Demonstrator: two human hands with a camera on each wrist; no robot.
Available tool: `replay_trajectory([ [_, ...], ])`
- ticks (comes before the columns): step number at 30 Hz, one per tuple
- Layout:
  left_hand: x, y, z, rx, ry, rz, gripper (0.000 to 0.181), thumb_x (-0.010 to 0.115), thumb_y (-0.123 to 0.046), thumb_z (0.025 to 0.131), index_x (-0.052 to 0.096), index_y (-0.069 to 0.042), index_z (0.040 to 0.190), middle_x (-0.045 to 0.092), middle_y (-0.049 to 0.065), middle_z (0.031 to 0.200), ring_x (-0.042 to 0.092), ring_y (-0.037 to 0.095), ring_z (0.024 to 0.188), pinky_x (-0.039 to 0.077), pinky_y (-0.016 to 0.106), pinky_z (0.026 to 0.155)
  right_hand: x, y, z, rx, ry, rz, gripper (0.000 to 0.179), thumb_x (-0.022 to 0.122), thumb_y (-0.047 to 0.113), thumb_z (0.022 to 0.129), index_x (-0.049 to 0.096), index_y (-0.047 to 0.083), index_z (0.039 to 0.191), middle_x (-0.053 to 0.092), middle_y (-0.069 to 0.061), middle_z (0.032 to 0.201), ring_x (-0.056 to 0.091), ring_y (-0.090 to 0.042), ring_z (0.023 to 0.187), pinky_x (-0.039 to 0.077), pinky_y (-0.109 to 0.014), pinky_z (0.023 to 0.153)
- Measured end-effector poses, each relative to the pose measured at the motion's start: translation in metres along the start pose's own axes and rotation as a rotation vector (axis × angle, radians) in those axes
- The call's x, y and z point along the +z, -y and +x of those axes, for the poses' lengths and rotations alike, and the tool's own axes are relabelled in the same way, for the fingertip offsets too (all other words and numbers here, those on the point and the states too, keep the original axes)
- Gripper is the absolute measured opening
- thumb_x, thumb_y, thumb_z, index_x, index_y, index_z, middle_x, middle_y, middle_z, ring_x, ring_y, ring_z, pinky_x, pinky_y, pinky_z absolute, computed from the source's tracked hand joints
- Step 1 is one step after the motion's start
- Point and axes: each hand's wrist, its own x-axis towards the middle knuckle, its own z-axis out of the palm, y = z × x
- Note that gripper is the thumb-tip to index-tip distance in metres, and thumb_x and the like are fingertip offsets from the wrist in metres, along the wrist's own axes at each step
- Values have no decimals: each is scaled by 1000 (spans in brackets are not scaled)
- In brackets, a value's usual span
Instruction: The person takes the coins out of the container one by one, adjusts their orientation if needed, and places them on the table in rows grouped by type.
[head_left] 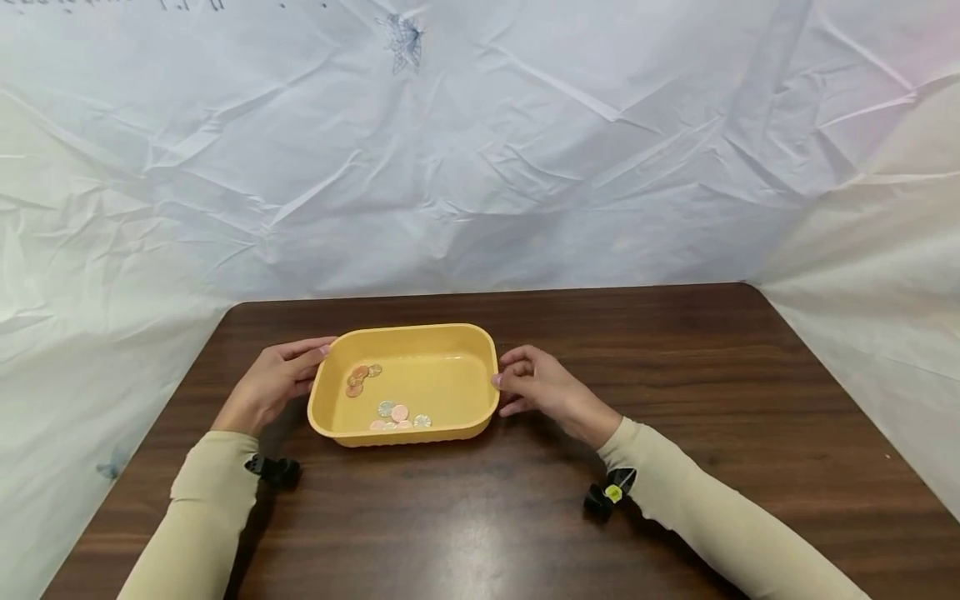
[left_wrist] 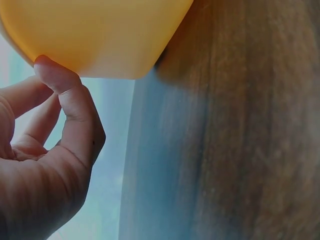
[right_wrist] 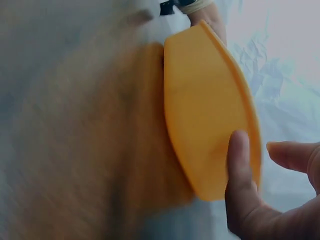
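Observation:
A yellow rectangular tray (head_left: 450, 387) with rounded corners sits on the dark wooden table. Inside lie several copper coins (head_left: 360, 372) near the left wall, and more copper and silvery coins (head_left: 400, 412) along the near side. My left hand (head_left: 272, 382) is at the tray's left end, fingers extended, thumb tip touching near the rim; in the left wrist view the thumb meets the outer wall. At the right end is my right hand (head_left: 551, 390), thumb by the rim and fingers spread beside it. The right wrist view shows the index fingertip (right_wrist: 280, 149) apart from the tray.
The dark wood-grain table (head_left: 675, 367) extends to the right and in front of the tray. Behind and beside it hangs creased white sheeting (head_left: 480, 167). A black wrist camera (head_left: 274, 471) is strapped at the left wrist, another black camera (head_left: 600, 500) at the right.

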Motion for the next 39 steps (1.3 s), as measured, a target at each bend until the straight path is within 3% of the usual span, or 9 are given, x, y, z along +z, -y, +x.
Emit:
replay_trajectory([
  [4,-1,-1,0,-2,-12,-3,63,67,-32,106,48,2,155,74,-14,111,74,4,97,64,26,79,3,19,-3,-169,-29,-302,40,69,15,104,53,-4,135,64,-12,104,63,-28,80,61,-41,70],
  [9,-7,-1,0,2,-18,9,65,68,-34,106,47,3,155,73,-18,108,74,2,97,64,26,80,15,44,7,-359,56,-559,21,70,11,103,67,2,122,72,-5,102,68,-17,90,59,-34,81],
  [13,-10,-2,1,3,-12,21,68,68,-37,105,46,3,156,73,-20,107,74,2,97,63,26,82,29,53,25,-343,174,-641,20,68,9,104,69,2,122,76,-4,104,71,-13,97,59,-27,83],
  [17,-10,-1,3,1,-13,26,66,67,-36,106,47,3,155,74,-18,107,74,3,97,64,26,81,46,58,41,-280,296,-670,21,67,4,103,69,-4,123,77,-8,103,73,-20,96,59,-25,77],
  [21,-10,0,3,-2,-21,39,63,66,-35,106,48,2,155,73,-18,106,74,2,96,63,26,80,64,59,50,-299,390,-780,20,69,1,102,71,-5,120,78,-9,104,73,-19,97,58,-24,79],
  [25,-9,0,4,2,-22,35,61,67,-34,107,50,2,154,73,-19,106,74,2,96,64,26,80,77,53,56,-307,421,-937,21,73,11,102,74,2,121,78,-4,106,72,-14,98,56,-25,85],
  [31,-12,0,0,5,-14,32,65,67,-35,106,47,1,156,74,-18,106,74,3,97,64,26,80,88,41,61,-256,480,-1024,27,76,18,100,73,10,126,74,-1,110,65,-11,99,54,-25,89],
  [39,-18,3,-8,5,-21,29,68,68,-37,105,44,1,157,73,-20,108,74,2,99,64,26,81,102,33,65,-370,559,-1160,19,72,12,102,75,14,121,68,-1,110,58,-11,97,49,-21,86],
])
